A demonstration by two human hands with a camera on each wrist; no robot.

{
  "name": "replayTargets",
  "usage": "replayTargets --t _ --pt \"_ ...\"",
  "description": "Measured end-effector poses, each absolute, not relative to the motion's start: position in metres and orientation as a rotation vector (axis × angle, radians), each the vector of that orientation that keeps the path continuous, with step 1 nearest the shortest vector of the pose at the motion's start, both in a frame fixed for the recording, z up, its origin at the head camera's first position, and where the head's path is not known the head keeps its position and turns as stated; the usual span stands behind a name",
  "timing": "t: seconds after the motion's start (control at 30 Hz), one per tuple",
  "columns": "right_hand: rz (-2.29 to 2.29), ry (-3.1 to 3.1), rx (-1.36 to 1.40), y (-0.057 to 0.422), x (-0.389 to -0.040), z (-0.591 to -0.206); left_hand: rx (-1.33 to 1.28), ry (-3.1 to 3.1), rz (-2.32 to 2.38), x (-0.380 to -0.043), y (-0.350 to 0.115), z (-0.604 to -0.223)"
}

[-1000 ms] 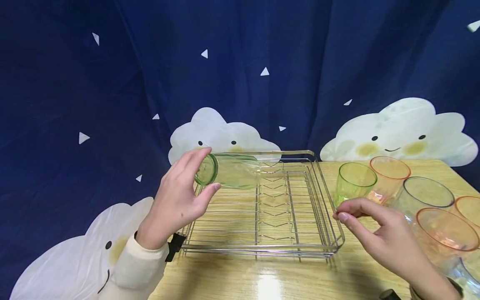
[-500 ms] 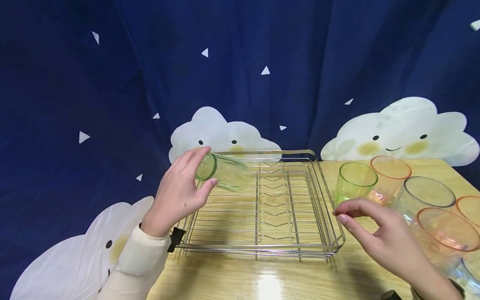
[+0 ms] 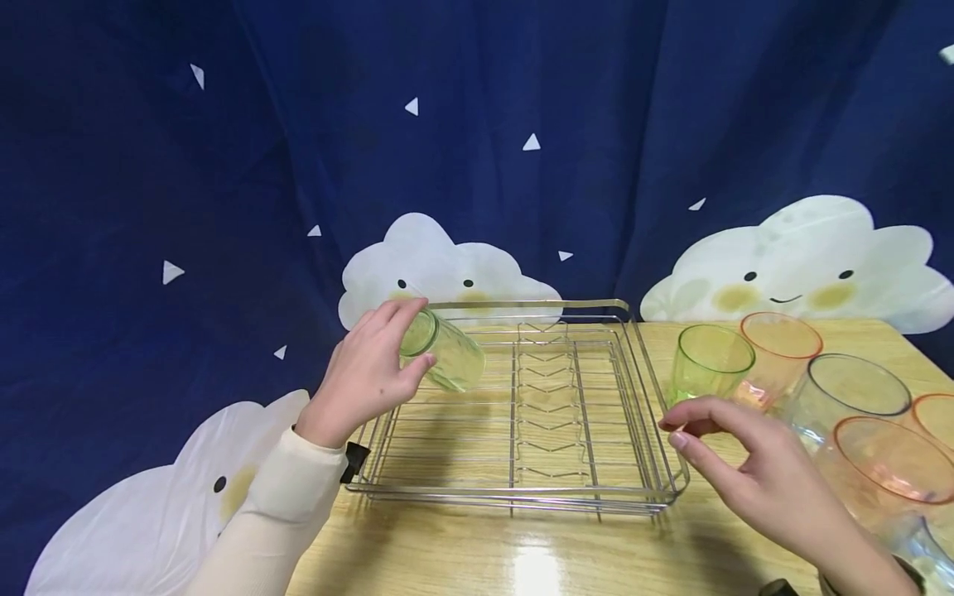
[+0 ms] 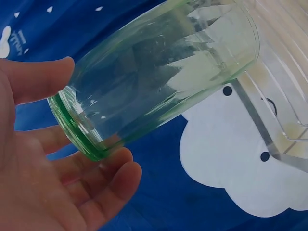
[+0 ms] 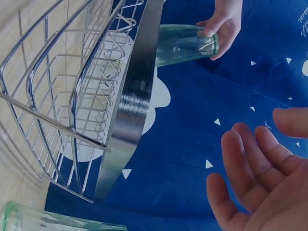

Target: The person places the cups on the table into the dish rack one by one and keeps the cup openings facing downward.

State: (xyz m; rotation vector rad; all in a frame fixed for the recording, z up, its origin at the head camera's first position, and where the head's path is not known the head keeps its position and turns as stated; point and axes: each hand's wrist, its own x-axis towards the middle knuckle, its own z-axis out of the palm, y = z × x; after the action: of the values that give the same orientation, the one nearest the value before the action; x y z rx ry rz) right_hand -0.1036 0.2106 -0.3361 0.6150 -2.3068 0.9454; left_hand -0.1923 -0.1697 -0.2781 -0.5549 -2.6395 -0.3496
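Observation:
My left hand (image 3: 373, 368) grips a clear green drinking glass (image 3: 455, 356) round its thick base. The glass hangs tilted over the left rear of a wire dish rack (image 3: 522, 490), mouth pointing down and to the right. In the left wrist view the thumb and fingers lie on either side of the glass base (image 4: 79, 127), with the mouth facing the rack. Beside the rack's right rim, my right hand (image 3: 768, 476) hovers with thumb and forefinger bent toward each other, holding nothing. The right wrist view shows its fingers (image 5: 255, 168) loosely bent, apart from the rack.
Right of the rack, a yellow-green glass (image 3: 711, 364), an orange-rimmed glass (image 3: 778, 356), a blue-rimmed glass (image 3: 850, 397) and several others stand close together on the wooden table (image 3: 447, 546). A dark blue curtain (image 3: 477, 124) with clouds hangs behind.
The green glass has swung from nearly level to mouth-down, its open end dropping toward the rack. My left hand has shifted slightly right; the right hand has hardly moved.

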Motion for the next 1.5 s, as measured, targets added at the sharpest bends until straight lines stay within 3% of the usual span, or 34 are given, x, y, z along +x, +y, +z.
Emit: replayTargets --t 1.5 --pt "0.860 -2.331 0.732 0.216 -0.106 -0.342 -0.497 -2.991 -0.149 -0.249 -0.175 -0.293"
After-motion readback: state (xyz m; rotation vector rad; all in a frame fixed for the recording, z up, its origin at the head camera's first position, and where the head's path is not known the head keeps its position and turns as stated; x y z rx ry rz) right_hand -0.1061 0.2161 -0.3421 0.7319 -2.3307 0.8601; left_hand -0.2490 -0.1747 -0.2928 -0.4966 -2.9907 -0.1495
